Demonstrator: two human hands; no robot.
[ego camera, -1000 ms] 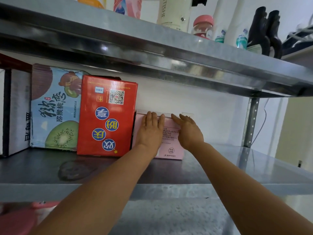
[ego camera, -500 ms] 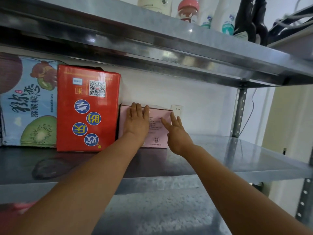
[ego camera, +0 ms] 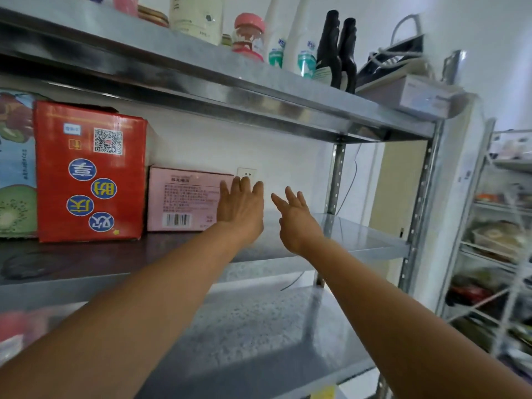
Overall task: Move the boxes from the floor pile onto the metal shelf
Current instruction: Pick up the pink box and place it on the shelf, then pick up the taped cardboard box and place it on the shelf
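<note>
A pink box [ego camera: 184, 200] stands on the middle metal shelf [ego camera: 345, 240], pushed against a taller red box [ego camera: 89, 171]. Left of that, a blue kiwi-print box [ego camera: 15, 174] is cut by the frame edge. My left hand [ego camera: 241, 205] is flat with straight fingers in front of the pink box's right end; whether it touches the box is unclear. My right hand [ego camera: 296, 217] hovers open to the right of the box, holding nothing.
The upper shelf [ego camera: 259, 79] carries bottles [ego camera: 302, 44], a pink-lidded jar [ego camera: 249, 36] and an iron on a box [ego camera: 408, 79]. A wall socket [ego camera: 246, 175] sits behind the pink box. A wire rack [ego camera: 503, 240] with goods stands at the right. A lower shelf [ego camera: 273, 326] lies below.
Both hands have slid right off the pink box's face; the right hand has come away from it. The view has turned to the right.
</note>
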